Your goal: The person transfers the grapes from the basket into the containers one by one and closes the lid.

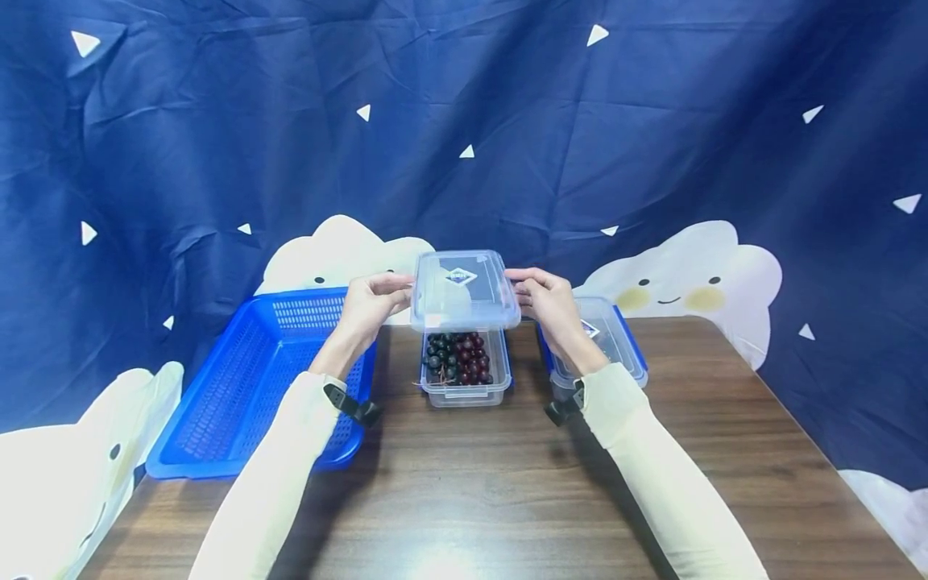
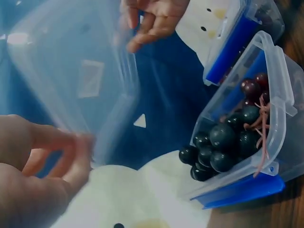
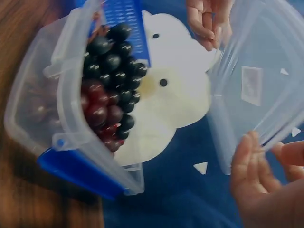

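Observation:
A clear plastic lid point(image 1: 464, 294) with a diamond-shaped label hangs tilted above an uncovered clear container point(image 1: 467, 396). My left hand point(image 1: 373, 302) pinches the lid's left edge, and my right hand point(image 1: 544, 302) pinches its right edge. Inside the container lie dark green-black grapes point(image 2: 222, 137) on the left and dark red grapes point(image 3: 99, 107) on the right, with brownish stems showing at the front. Blue side clips point(image 2: 242, 191) on the container hang outward. Both wrist views show the lid apart from the container's rim.
To the left stands a blue plastic basket point(image 1: 196, 467) with perforated sides. A second clear container point(image 1: 612, 338), lidded and with blue clips, sits right of the open one, partly behind my right forearm. The wooden table point(image 1: 464, 483) ends at a blue curtain point(image 1: 464, 185) printed with clouds.

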`<control>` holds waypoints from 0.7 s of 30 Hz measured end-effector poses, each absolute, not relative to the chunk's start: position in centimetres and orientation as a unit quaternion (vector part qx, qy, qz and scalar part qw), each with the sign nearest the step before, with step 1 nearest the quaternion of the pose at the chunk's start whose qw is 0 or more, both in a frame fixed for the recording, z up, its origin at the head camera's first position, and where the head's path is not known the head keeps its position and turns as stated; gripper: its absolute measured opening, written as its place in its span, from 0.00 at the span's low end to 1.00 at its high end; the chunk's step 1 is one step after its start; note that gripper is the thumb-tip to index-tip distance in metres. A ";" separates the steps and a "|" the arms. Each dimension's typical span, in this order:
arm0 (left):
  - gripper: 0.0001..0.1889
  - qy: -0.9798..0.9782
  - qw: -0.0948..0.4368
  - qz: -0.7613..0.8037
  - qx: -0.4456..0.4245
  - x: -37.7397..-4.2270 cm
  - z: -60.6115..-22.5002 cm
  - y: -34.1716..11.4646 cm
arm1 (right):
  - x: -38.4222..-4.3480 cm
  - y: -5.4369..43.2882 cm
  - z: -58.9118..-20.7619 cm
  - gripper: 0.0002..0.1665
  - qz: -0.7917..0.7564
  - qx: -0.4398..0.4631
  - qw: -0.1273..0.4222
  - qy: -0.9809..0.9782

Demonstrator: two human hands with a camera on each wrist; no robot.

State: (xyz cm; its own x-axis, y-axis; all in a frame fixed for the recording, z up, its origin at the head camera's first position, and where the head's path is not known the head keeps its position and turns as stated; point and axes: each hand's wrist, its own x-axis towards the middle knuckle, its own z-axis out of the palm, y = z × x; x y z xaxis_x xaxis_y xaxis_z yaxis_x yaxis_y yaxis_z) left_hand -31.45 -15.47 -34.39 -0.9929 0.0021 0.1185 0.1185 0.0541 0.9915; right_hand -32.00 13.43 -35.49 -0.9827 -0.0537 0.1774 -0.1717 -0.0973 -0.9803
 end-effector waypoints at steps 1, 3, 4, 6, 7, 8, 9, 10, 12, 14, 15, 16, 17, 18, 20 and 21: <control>0.15 -0.734 0.032 -0.677 -0.031 -31.4 -34.5 -15.5 | -32.0 13.4 -35.7 0.18 0.724 0.079 0.035 -0.684; 0.16 -0.745 0.008 -0.667 -0.014 -31.4 -34.7 -15.5 | -32.1 13.2 -36.3 0.16 0.697 0.071 0.029 -0.712; 0.16 -0.749 -0.002 -0.662 -0.007 -31.4 -34.7 -15.4 | -32.1 13.1 -36.6 0.15 0.685 0.070 0.026 -0.725; 0.18 -0.762 -0.013 -0.647 0.006 -31.4 -34.9 -15.1 | -32.1 12.8 -37.1 0.15 0.664 0.064 0.022 -0.744; 0.19 -0.768 -0.016 -0.640 0.011 -31.4 -35.0 -14.9 | -32.1 12.7 -37.3 0.16 0.653 0.058 0.020 -0.754; 0.21 -0.777 -0.018 -0.630 0.015 -31.4 -35.0 -14.8 | -32.1 12.6 -37.6 0.18 0.648 0.053 0.017 -0.759; 0.23 -0.786 -0.018 -0.618 0.019 -31.4 -35.1 -14.7 | -32.1 12.5 -37.7 0.21 0.645 0.047 0.012 -0.763; 0.24 -0.794 -0.019 -0.607 0.023 -31.4 -35.2 -14.5 | -32.1 12.4 -37.8 0.24 0.646 0.040 0.006 -0.763; 0.26 -0.807 -0.022 -0.589 0.031 -31.5 -35.3 -14.4 | -32.2 12.2 -38.0 0.29 0.639 0.028 -0.005 -0.769; 0.26 -0.819 -0.027 -0.571 0.042 -31.5 -35.4 -14.4 | -32.2 12.0 -38.0 0.31 0.631 0.023 -0.017 -0.775; 0.26 -0.826 -0.033 -0.561 0.046 -31.5 -35.5 -14.5 | -32.2 12.0 -38.0 0.32 0.625 0.019 -0.022 -0.780; 0.25 -0.831 -0.038 -0.552 0.052 -31.5 -35.5 -14.5 | -32.2 12.0 -38.0 0.31 0.618 0.018 -0.027 -0.785; 0.24 -0.836 -0.043 -0.544 0.056 -31.5 -35.5 -14.5 | -32.2 11.9 -38.1 0.31 0.612 0.018 -0.031 -0.790; 0.22 -0.841 -0.047 -0.535 0.059 -31.5 -35.6 -14.6 | -32.2 11.9 -38.1 0.31 0.609 0.019 -0.036 -0.792; 0.16 -0.856 -0.054 -0.511 0.064 -31.4 -35.6 -14.7 | -32.2 11.9 -38.2 0.31 0.603 0.022 -0.041 -0.796; 0.12 -0.862 -0.054 -0.500 0.064 -31.3 -35.6 -14.7 | -32.1 11.9 -38.2 0.31 0.602 0.023 -0.042 -0.797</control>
